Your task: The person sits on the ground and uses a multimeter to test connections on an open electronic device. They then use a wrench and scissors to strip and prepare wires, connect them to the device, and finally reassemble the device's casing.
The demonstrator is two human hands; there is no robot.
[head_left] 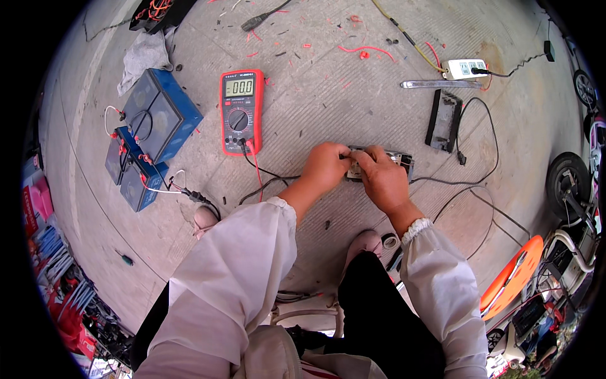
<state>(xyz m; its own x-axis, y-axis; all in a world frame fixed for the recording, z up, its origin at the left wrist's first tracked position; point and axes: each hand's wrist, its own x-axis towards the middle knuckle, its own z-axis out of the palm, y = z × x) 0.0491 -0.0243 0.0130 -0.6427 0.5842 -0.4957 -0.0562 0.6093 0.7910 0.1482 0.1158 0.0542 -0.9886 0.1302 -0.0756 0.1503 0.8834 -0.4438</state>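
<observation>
Working low over a concrete floor (pixel 303 69), a left hand (pixel 325 167) pinches its fingers together on what looks like a slim dark piece (pixel 344 156) at an opened electronic module (pixel 405 160); the right hand (pixel 383 180) curls over the module, its fingers' hold hidden. The module sits between a red-framed digital multimeter (pixel 241 114) and a black housing shell (pixel 444 120). The step appears to be close handling of exposed parts; the next move likely calls for steady, precise fingertip placement.
</observation>
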